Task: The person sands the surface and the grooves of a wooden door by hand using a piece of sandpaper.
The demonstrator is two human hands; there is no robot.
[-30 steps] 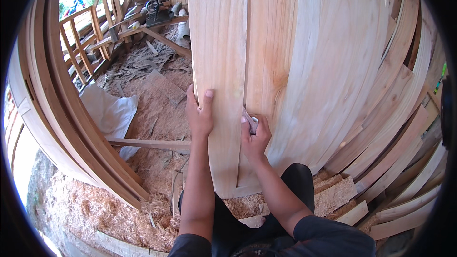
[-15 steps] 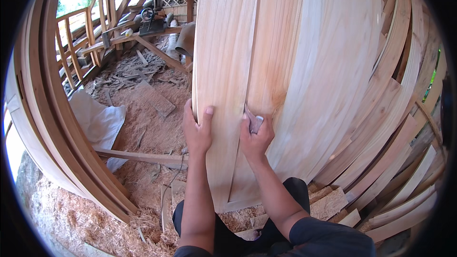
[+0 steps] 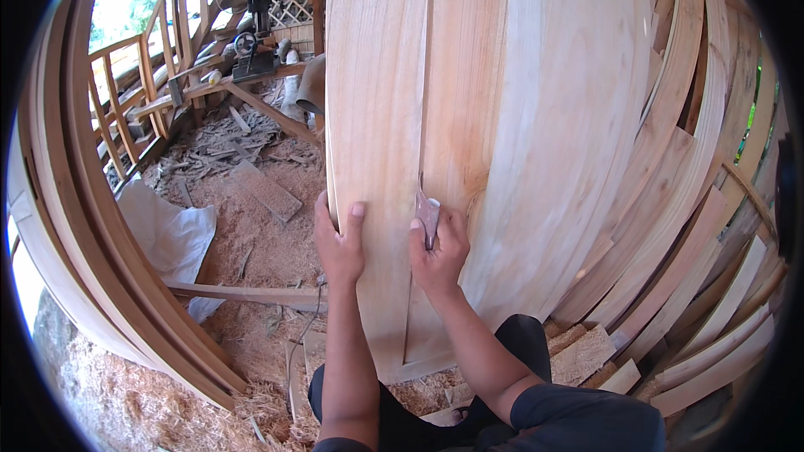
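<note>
A large pale wooden panel [image 3: 377,117] stands tilted in front of me, with a long seam running down its left part. My left hand [image 3: 341,243] is closed on the panel's left edge, thumb on the front face and fingers round behind. My right hand [image 3: 442,253] pinches a folded, purplish-brown piece of sandpaper [image 3: 428,222], its narrow tip at the seam. The thumb lies on the near side of the fold and the fingers are curled on the right. What touches inside the groove is too small to make out.
Long boards [image 3: 662,209] lean in a stack on the right. Curved timber frames [image 3: 109,176] rise at left. Wood shavings [image 3: 159,377] and scraps cover the ground, with a white sheet [image 3: 167,226] on it. A drill press [image 3: 253,25] stands at the back.
The view has shifted slightly, lowering both hands in the picture. The sandpaper has turned more upright and shows more of its face, its tip still at the seam. My left hand keeps its hold.
</note>
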